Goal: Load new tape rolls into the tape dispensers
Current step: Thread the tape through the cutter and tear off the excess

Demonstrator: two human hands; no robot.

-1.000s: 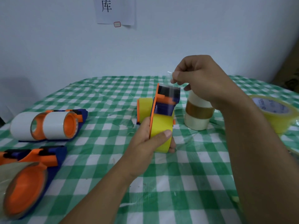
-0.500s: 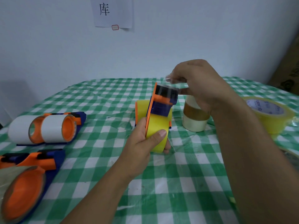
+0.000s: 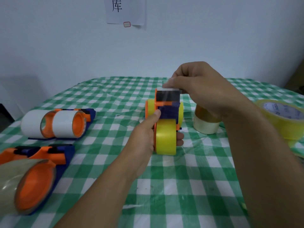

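I hold the dispenser point(image 3: 167, 104) up above the counter point(image 3: 181, 186) with the left hand point(image 3: 144, 140). Its fingers point(image 3: 180, 139) are wrapped round the yellow roll point(image 3: 166, 139), which sits already on the hub, and the thumb presses on the side plate. The right hand point(image 3: 199, 89) is above it, and its fingers point(image 3: 179, 79) are pinched together on the clear tape end point(image 3: 168, 83), just at the cutter teeth point(image 3: 170, 88). So I judge this dispenser is nearly done: the roll is mounted, and only the laying of the tape end over the teeth is left. At the left, the white-roll dispensers point(image 3: 54, 124) and the clear-roll dispenser point(image 3: 32, 183) carry rolls too, and a second yellow dispenser point(image 3: 148, 111) stands just behind the one I hold. The stacked rolls point(image 3: 205, 124) and the big yellow roll point(image 3: 283, 119) at the right are not mounted on anything. I cannot tell if an unloaded dispenser waits outside the view. For room, the checked cloth under and in front of the left hand gives me a place to put the dispenser down. The stacked rolls are close under the right wrist, so I think a careless pull to the right could knock them. The clear-roll dispenser lies at the near left border of the view, and the big yellow roll is near the right rim of the counter.
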